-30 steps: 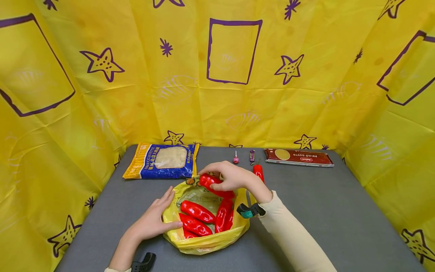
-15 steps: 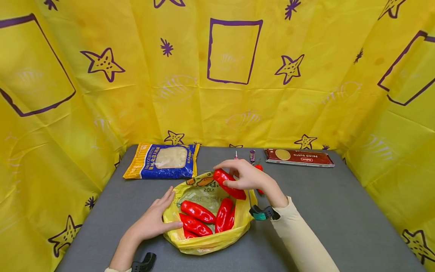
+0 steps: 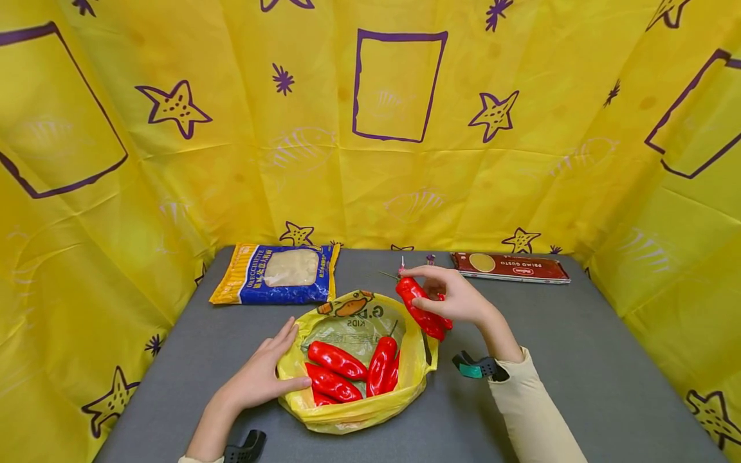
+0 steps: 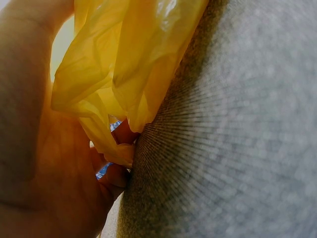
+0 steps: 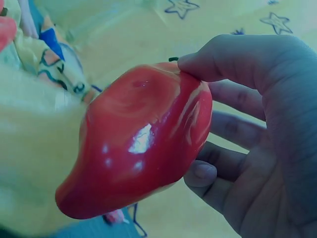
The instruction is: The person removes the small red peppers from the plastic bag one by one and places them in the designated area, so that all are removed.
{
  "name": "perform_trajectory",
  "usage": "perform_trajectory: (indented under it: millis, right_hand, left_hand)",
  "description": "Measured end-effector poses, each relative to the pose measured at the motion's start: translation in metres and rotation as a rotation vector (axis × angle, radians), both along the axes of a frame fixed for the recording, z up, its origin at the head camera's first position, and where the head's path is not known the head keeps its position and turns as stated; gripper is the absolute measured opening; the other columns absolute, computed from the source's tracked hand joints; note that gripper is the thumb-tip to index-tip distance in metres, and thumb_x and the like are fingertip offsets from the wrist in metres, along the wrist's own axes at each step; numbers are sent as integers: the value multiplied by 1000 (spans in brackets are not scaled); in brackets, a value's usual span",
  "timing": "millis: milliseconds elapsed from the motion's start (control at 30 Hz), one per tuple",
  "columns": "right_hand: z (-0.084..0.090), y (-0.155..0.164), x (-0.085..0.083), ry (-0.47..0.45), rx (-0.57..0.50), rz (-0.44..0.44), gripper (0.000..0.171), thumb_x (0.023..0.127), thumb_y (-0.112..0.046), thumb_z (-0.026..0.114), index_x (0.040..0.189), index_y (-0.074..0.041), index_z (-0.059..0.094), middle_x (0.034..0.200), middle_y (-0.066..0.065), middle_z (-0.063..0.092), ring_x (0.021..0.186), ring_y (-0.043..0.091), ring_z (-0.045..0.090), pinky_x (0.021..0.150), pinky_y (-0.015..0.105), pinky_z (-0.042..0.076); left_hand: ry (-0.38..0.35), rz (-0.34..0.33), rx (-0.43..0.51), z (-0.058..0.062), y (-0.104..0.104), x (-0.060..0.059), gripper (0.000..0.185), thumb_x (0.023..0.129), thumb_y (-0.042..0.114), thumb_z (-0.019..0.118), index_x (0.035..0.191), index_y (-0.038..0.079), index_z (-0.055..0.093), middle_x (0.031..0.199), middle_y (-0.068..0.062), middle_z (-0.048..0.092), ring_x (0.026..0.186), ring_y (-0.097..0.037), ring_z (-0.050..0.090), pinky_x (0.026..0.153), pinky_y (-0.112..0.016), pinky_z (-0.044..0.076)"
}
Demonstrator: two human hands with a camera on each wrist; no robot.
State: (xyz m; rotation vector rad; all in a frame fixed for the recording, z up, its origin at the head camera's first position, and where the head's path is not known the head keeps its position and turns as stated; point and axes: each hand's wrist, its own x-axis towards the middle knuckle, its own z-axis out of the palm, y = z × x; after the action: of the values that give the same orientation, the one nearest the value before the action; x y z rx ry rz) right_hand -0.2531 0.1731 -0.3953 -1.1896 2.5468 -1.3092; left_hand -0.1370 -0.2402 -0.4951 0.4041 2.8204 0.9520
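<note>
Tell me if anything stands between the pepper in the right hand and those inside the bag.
In the head view, the yellow bag's right wall stands between the held pepper and the peppers inside; its mouth is open.

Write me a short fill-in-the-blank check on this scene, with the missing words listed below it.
1. The hand gripping a pepper is the person's ____ one.
2. The left hand touches a bag whose main colour is ____.
3. The peppers inside the bag are coloured ____.
4. In the head view, the pasta pack lies to the ____ of the maroon pack.

Missing words: right; yellow; red; left.
</note>
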Motion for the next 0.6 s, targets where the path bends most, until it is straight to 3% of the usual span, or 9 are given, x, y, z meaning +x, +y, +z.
perform_trajectory:
  millis: [200, 433, 600]
  right_hand:
    - [-8, 20, 2, -49, -43, -125, 48, 94, -11, 80, 140, -10, 68, 108, 7, 73, 73, 18, 61, 62, 28, 52]
    - [-25, 35, 6, -115, -123, -251, 49, 96, -8, 76, 143, -1, 64, 98, 19, 72, 70, 20, 64, 60, 30, 58]
    - [-35, 49, 10, -99, -131, -344, 48, 97, -9, 76, 143, -4, 64, 118, 21, 71, 76, 19, 68, 65, 28, 59]
  left_hand:
    - [1, -1, -6, 0, 0, -1, 112, 87, 67, 77, 169, 9, 27, 179, -10, 12, 149, -49, 36, 113, -71, 37]
    - [-12, 0, -1, 2, 0, 0, 113, 87, 67, 77, 169, 9, 27, 179, -10, 12, 149, -52, 34, 113, -73, 36]
    - [1, -2, -2, 2, 1, 0, 113, 86, 66, 78, 168, 7, 28, 179, -11, 13, 147, -47, 38, 113, -70, 38]
